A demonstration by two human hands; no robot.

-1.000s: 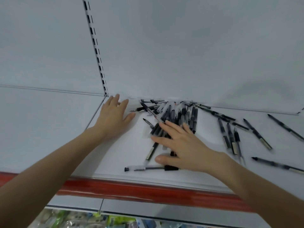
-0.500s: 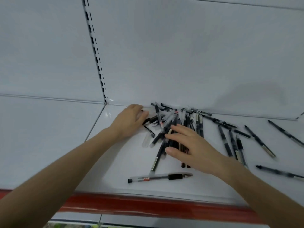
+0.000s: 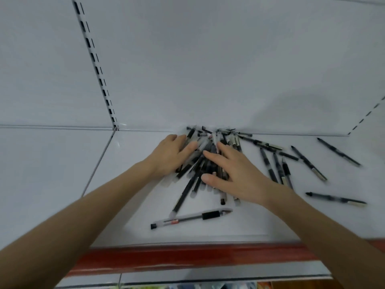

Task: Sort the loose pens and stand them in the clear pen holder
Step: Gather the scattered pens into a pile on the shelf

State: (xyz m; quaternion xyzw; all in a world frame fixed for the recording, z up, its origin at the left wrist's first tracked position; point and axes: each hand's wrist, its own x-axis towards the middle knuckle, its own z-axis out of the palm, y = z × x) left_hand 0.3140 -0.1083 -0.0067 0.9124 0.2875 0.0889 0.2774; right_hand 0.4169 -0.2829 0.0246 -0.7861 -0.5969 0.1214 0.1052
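A heap of loose pens [image 3: 201, 163] lies on a white shelf [image 3: 129, 163], pushed up against the white back panel [image 3: 208, 69] near the middle of the view. Most have black or clear barrels and cross one another at many angles.

Both hands rest on the heap. The left hand [image 3: 170, 155] lies flat on its left side, fingers straight and spread, the fingertips reaching onto the pens; it grips nothing. The right hand [image 3: 235, 174] lies palm-down on the right side of the heap, fingers extended and slightly apart, the thumb pointing left across the barrels; it too holds nothing and only presses on the pens beneath it.

A single clear pen with a black grip [image 3: 191, 219] lies apart from the heap, nearer the shelf's front, roughly parallel to the red front edge [image 3: 187, 259].

To the right of the right hand, three dark pens [image 3: 277, 167] lie side by side. Farther right, more dark pens are scattered singly: one slanted [image 3: 308, 162], one near the back right corner [image 3: 338, 151], and one lying almost level toward the front [image 3: 335, 198].

A slotted upright [image 3: 95, 65] runs down the back panel to the shelf's left rear corner.
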